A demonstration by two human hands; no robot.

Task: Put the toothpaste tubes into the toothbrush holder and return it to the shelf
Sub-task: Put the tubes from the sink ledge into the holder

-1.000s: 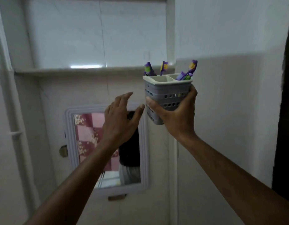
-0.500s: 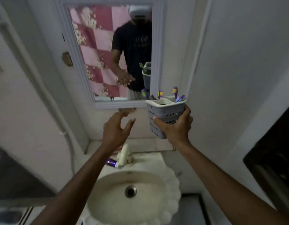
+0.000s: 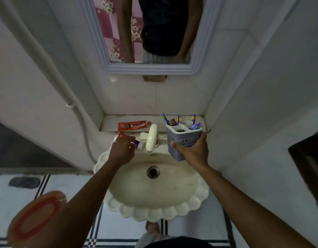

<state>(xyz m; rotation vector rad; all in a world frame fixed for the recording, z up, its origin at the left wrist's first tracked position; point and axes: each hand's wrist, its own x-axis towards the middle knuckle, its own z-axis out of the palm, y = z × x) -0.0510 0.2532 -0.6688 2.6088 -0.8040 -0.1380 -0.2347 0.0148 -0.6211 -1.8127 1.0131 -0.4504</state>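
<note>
My right hand (image 3: 193,154) grips the grey perforated toothbrush holder (image 3: 183,140), upright above the right side of the sink, with several purple toothbrushes (image 3: 195,123) standing in it. My left hand (image 3: 121,151) reaches down onto a toothpaste tube (image 3: 136,144) with a red end and a purple-white cap, lying on the sink rim left of the tap. Its fingers curl over the tube and hide its middle. A second, red toothpaste tube (image 3: 134,126) lies flat on the ledge behind the sink.
A cream tap (image 3: 152,137) stands between the two hands. The scalloped cream sink (image 3: 154,185) fills the middle, under a mirror (image 3: 151,33). A white pipe (image 3: 74,104) runs down the left wall. An orange object (image 3: 35,217) sits low at the left.
The view swung down from the high shelf to the sink. My right hand lowered the holder. My left hand dropped from mid-air onto the tube by the tap.
</note>
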